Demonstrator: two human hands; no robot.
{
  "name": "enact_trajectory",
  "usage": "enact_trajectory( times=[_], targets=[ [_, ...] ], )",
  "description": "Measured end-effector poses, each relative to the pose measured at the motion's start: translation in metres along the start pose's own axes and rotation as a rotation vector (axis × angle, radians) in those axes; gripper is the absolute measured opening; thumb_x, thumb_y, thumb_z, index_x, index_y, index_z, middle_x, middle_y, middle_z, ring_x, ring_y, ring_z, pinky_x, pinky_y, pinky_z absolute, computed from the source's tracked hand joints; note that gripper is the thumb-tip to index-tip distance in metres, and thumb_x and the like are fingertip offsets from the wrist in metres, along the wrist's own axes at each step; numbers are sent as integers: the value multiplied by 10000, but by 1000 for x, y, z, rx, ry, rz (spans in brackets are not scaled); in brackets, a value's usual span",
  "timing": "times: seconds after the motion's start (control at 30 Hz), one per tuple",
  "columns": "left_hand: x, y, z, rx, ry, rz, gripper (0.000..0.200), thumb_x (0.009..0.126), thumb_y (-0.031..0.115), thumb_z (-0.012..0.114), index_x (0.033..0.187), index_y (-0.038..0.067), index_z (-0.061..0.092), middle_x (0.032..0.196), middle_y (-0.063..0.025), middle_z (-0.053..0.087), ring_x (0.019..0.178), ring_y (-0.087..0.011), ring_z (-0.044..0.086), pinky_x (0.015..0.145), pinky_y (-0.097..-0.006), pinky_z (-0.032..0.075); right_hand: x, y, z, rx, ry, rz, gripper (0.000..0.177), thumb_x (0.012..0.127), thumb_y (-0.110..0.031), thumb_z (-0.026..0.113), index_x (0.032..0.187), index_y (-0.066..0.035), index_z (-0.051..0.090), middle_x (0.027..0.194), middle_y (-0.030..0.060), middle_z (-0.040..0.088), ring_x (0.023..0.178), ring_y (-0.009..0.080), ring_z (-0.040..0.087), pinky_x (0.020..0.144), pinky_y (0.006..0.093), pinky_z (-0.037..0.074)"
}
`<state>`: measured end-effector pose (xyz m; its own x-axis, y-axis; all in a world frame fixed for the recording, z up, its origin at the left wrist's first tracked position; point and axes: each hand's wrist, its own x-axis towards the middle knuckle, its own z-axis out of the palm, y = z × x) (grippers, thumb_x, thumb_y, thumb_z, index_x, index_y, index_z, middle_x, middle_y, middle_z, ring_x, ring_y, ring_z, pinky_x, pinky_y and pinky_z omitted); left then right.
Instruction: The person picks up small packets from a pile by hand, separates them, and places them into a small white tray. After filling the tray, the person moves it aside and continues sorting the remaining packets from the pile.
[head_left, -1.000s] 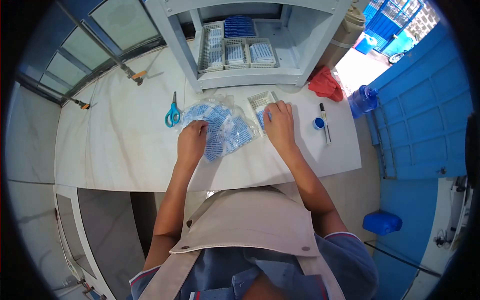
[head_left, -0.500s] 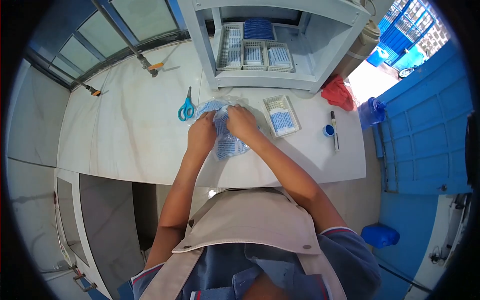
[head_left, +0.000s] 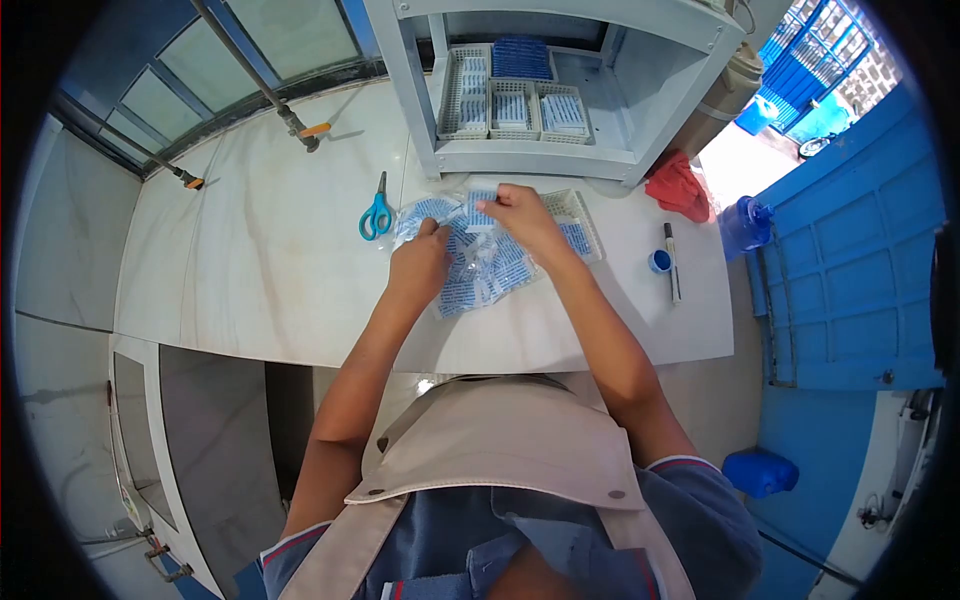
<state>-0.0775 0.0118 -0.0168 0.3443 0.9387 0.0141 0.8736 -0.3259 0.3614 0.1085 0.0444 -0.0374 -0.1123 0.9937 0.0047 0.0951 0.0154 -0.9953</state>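
Observation:
A clear plastic bag [head_left: 485, 275] full of small white packets with blue print lies on the counter in front of me. My left hand [head_left: 420, 262] is closed on the bag's upper left part, its fingertips pressed into the plastic. Between the thumb and fingers of my right hand [head_left: 522, 218] is one printed packet [head_left: 481, 208], held just above the bag. Behind that hand, partly covered by it, stands a white plastic basket [head_left: 590, 228] with similar packets in it. Teal-handled scissors [head_left: 376, 218] lie left of the bag.
A grey shelf unit [head_left: 530, 160] stands at the back, holding several baskets of packets [head_left: 512, 108]. To the right are a marker [head_left: 672, 265], a small blue-topped round container [head_left: 660, 261] and a red cloth [head_left: 680, 188]. Pipes with taps [head_left: 300, 132] reach over the counter's left side.
My right hand has moved right and up from the bag with a packet in its fingers, partly covering the basket. The bag is spread wider; my left hand has shifted slightly right.

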Motion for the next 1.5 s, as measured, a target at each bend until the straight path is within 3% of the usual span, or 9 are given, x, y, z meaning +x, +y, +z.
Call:
enact_trajectory(
  times=[0.17, 0.33, 0.57, 0.77, 0.9, 0.97, 1.3, 1.4, 1.5],
  targets=[
    [11, -2, 4, 179, -73, 45, 347, 720, 120, 698, 1031, 34, 572, 1043, -139, 554, 820, -342, 634, 682, -430, 519, -21, 0, -63, -161, 79, -105, 270, 818, -41, 649, 1059, 40, 560, 884, 57, 636, 744, 94, 572, 670, 232, 461],
    [8, 2, 11, 206, 12, 51, 333, 690, 102, 724, 951, 15, 537, 993, -148, 552, 780, -344, 637, 635, -430, 521, -68, -18, -93, -705, 147, 138, 405, 752, -31, 682, 1124, -24, 522, 863, 151, 626, 786, 254, 620, 728, 324, 485],
    [9, 1, 11, 239, 0, 61, 308, 716, 109, 698, 960, 7, 539, 991, -150, 556, 772, -347, 637, 632, -429, 518, -87, -8, -63, -1023, 342, -16, 501, 725, -70, 704, 1185, -55, 507, 1024, 160, 497, 1011, 351, 506, 853, 414, 437],
    [5, -3, 8, 212, 35, 168, 278, 721, 123, 701, 923, 2, 554, 996, -136, 560, 730, -311, 648, 606, -387, 532, -91, -1, -68, -1040, 347, -32, 253, 722, -85, 697, 953, -8, 627, 1020, 135, 453, 955, 320, 502, 814, 403, 451],
    [0, 6, -1, 157, -33, 49, 320, 731, 144, 698, 989, 10, 564, 1053, -125, 562, 812, -342, 634, 662, -423, 517, -86, -3, -69, -1021, 338, 3, 238, 735, -116, 690, 942, -7, 647, 1062, 140, 460, 987, 319, 486, 841, 412, 436],
    [-3, 5, 1, 148, -24, 46, 342, 733, 147, 699, 1018, 12, 567, 1065, -124, 562, 823, -342, 633, 670, -421, 517, -77, -5, -66, -1050, 336, -197, 269, 756, -156, 680, 1001, -47, 655, 1233, 152, 429, 1124, 340, 422, 920, 455, 381],
    [1, 4, -4, 158, -98, 17, 400, 739, 152, 697, 1095, 25, 567, 1158, -109, 547, 858, -332, 631, 705, -414, 512, -58, 1, -74, -955, 164, 5, 334, 770, -203, 674, 1098, -144, 651, 1456, 156, 230, 1325, 383, 205, 1046, 523, 235],
    [-2, -1, -4, 129, -86, 33, 428, 746, 146, 690, 1132, 28, 547, 1166, -105, 548, 863, -331, 630, 709, -410, 512, -49, -5, -61, -887, 327, -253, 278, 779, -155, 642, 1052, -104, 654, 1353, 190, 388, 1235, 376, 371, 988, 484, 344],
    [-7, -9, -5, 78, -24, 87, 445, 753, 146, 684, 1153, 28, 529, 1170, -104, 550, 866, -329, 631, 706, -410, 513, -37, -21, -18, -516, -80, -309, 188, 815, -99, 611, 991, -40, 645, 1083, 194, 574, 976, 339, 577, 863, 351, 462]
  ],
)
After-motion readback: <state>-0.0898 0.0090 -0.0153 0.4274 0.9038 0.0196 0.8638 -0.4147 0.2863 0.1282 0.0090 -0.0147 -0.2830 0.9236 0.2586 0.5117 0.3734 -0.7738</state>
